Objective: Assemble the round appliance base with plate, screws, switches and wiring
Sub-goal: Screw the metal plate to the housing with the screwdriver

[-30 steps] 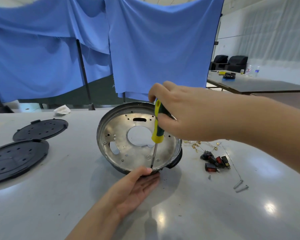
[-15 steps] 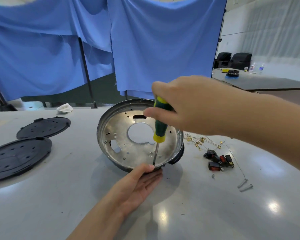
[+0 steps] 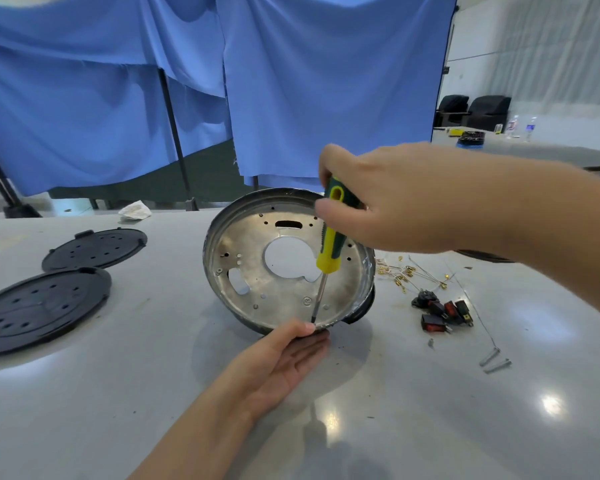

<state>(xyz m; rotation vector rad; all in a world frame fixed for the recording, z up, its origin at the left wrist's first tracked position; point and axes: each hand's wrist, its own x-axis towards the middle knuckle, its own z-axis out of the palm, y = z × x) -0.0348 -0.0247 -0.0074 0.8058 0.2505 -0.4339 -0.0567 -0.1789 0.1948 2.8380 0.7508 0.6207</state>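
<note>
where hands can go and what blocks them

the round base (image 3: pixel 288 261) sits tilted in the middle of the table (image 3: pixel 430 410). the left hand (image 3: pixel 281 362) blocks its near rim. the right hand (image 3: pixel 388 202) and the screwdriver (image 3: pixel 329 251) block it from above and from the right. two black lids (image 3: pixel 42 306) fill the left side. wires (image 3: pixel 409 275), red switches (image 3: pixel 440 313) and small screws (image 3: pixel 492 360) lie scattered on the right, near the base. the near part of the table is open on both sides of the left arm. blue cloth (image 3: pixel 291 81) hangs behind the table.
</note>
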